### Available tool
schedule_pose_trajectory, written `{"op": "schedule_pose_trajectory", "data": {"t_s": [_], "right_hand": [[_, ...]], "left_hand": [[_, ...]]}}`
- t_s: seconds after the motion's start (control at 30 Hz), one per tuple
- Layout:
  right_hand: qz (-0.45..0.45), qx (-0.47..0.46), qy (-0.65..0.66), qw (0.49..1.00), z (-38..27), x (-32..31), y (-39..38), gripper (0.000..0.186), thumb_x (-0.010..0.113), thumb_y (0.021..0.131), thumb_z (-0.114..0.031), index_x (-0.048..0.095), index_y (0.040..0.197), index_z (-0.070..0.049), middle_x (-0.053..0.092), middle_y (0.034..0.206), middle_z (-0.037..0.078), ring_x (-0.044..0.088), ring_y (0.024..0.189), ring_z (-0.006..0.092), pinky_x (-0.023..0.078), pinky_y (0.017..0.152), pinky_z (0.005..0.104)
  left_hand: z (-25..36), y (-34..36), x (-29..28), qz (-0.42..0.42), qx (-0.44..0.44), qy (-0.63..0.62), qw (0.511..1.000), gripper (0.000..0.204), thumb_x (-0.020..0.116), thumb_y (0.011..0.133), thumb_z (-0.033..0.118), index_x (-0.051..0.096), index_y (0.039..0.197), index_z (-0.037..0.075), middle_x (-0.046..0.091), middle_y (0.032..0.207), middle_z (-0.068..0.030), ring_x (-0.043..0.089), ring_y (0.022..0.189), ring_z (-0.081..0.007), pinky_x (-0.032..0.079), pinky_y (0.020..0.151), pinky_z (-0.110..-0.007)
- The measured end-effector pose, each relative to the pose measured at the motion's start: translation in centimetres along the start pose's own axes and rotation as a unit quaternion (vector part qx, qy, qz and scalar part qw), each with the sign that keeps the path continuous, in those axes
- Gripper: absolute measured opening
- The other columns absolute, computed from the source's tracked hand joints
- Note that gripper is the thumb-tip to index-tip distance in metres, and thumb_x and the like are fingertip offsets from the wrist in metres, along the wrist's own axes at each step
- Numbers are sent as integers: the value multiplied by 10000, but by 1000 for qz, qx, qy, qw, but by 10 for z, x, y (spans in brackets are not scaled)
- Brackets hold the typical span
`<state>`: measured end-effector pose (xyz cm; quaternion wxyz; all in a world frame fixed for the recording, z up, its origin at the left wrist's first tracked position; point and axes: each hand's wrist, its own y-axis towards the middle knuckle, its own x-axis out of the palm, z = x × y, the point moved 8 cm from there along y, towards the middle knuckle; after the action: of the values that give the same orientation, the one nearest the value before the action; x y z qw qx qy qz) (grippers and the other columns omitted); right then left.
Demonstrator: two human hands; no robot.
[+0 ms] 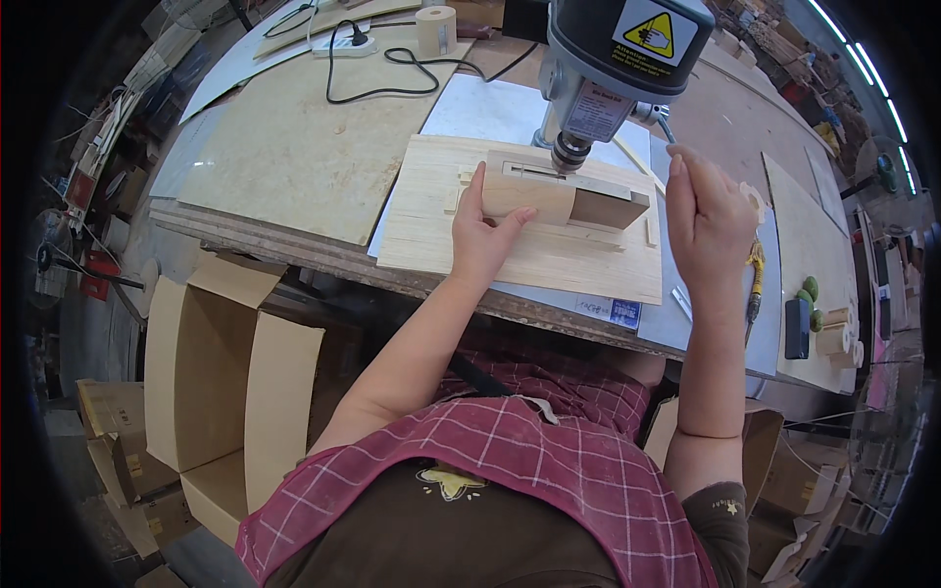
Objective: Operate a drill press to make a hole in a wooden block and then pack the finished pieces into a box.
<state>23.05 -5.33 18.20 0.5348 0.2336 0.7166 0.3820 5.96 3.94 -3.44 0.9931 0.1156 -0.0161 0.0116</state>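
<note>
A drill press [593, 108] stands over the worktable, its metal chuck [570, 152] just above a long pale wooden block [529, 199]. The block has a narrow slot along its top and a darker section at its right. My left hand [485, 230] grips the block's left end, thumb on the near face and fingers toward the far side. Under the block lies a pale wooden board [426, 240] with small wooden strips fixed on it. At the right, my right hand [714, 211] is raised and closed around the press's lever, whose metal rod [665, 125] runs to it; the grip end is hidden.
A black cord and a white power strip [343, 44] lie at the back left, near a tape roll [435, 31]. A yellow-handled tool [754, 279], a dark phone-like object [797, 328] and several rolls sit at right. An open cardboard box [211, 372] stands below left.
</note>
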Motion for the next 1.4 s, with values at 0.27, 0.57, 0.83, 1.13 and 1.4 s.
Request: {"op": "schedule_pose_trajectory", "data": {"t_s": [0.27,0.57,0.83,1.13,1.4], "right_hand": [[32,9,31,999,6,19,-26,56,570,787,-92,611,808,-60,482,574,61,489,476,213,370,443,310],[69,14,75,995,17,48,-53,52,582,768,-50,600,807,-21,459,602,70,459,506,206,358,457,306],[98,10,100,990,26,63,-63,74,586,767,-47,596,832,-14,461,642,83,454,533,225,362,478,319],[81,16,95,992,21,46,-55,54,584,780,-75,591,795,-24,453,606,82,452,510,225,365,471,318],[59,34,-10,998,25,-3,50,213,540,842,-235,548,758,-40,494,588,127,494,519,251,390,490,321]], "left_hand": [[2,0,-2,0,-1,7,1000,797,748,660,137,311,1311,-1,502,1071,-115,533,905,-169,458,704,-264],[0,0,-2,1,7,14,1000,807,754,654,152,312,1313,5,497,1062,-109,526,890,-165,451,686,-260],[-2,0,-2,-1,12,7,1000,801,753,656,165,317,1309,6,504,1044,-106,522,857,-155,442,655,-249],[1,2,3,-8,15,4,1000,806,754,655,144,309,1312,4,504,1041,-108,528,877,-166,449,687,-262],[-1,0,-5,2,14,19,1000,802,752,656,140,310,1311,1,507,1056,-118,533,913,-180,457,723,-270]]}}
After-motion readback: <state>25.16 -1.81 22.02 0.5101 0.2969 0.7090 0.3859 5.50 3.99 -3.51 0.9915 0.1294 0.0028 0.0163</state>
